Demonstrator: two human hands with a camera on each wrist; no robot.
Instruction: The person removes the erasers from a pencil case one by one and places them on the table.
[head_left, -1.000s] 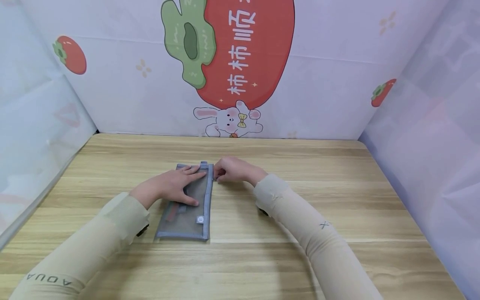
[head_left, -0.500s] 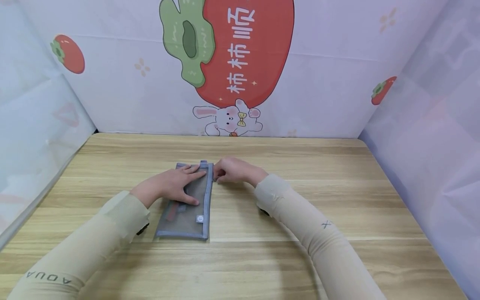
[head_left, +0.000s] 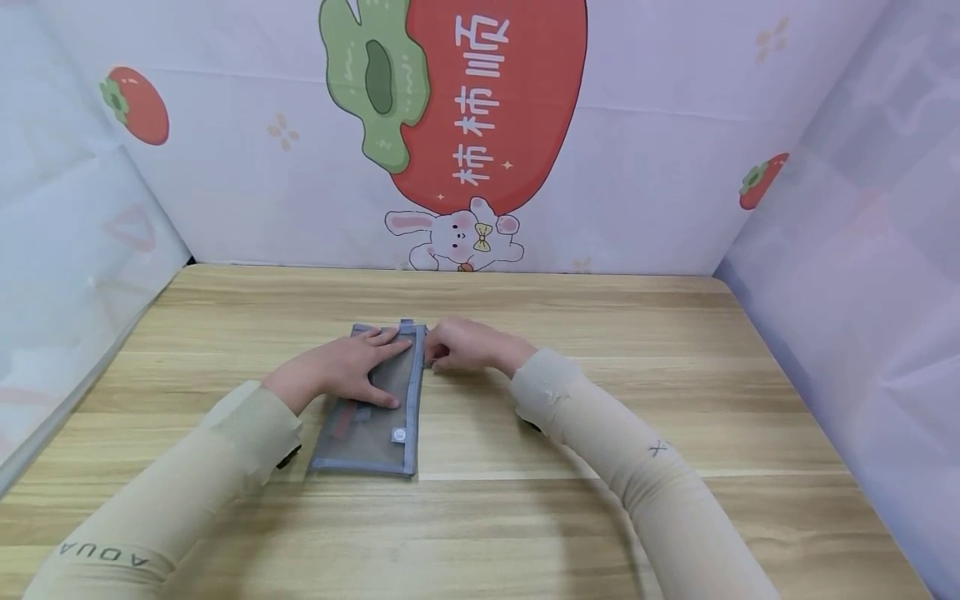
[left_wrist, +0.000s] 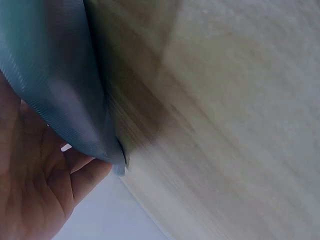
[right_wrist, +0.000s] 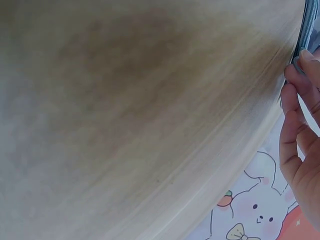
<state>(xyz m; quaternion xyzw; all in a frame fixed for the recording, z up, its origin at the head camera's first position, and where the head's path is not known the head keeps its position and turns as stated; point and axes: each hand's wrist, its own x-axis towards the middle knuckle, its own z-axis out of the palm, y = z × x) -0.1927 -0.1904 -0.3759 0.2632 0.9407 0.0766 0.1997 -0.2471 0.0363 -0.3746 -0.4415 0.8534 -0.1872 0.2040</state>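
A grey mesh zipper pouch (head_left: 378,446) with blue-grey edging lies flat on the table, left of centre. Something red and a small bluish piece show faintly through its mesh. My left hand (head_left: 341,371) rests on the pouch with fingers spread, pressing it down. At the pouch's far right corner, my right hand (head_left: 468,343) pinches the zipper pull (right_wrist: 298,63) between thumb and forefinger. In the right wrist view, the zipper (right_wrist: 308,25) runs along the pouch edge. The left wrist view shows the pouch's side (left_wrist: 75,90) bulging slightly beside the left palm.
The wood-grain table (head_left: 480,533) reaches to a back wall (head_left: 637,192) printed with a large persimmon and a rabbit. Pale side walls (head_left: 67,250) stand to the left and right.
My right hand has slid very slightly toward me along the pouch's right edge. The left hand stays in place on the pouch.
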